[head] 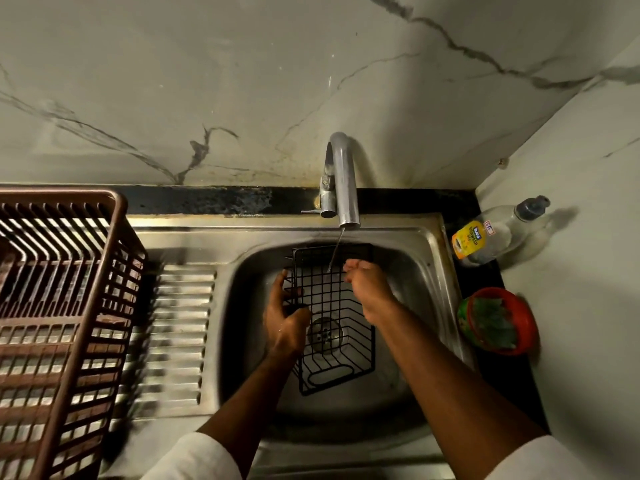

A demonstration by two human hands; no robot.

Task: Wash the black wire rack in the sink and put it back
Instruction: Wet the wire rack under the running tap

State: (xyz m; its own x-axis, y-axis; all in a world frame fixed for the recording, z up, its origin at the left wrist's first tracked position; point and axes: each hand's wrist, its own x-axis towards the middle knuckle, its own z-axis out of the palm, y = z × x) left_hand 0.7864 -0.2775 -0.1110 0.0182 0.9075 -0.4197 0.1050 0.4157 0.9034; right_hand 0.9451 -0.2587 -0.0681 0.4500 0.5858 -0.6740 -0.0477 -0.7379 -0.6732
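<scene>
The black wire rack [333, 306] is held inside the steel sink [429, 271], above the drain. My left hand [284, 315] grips its left edge, fingers curled round the wires. My right hand [367, 287] rests on the rack's upper right side with its fingers bent over the wires near the far rim. A thin stream of water falls from the chrome tap [343, 181] onto the rack's far end, between my two hands.
A brown plastic dish basket [62, 306] stands on the ribbed drainboard [173, 334] at the left. A clear dish-soap bottle [491, 233] and a red bowl with a green scrubber [495, 320] sit on the dark counter at the right.
</scene>
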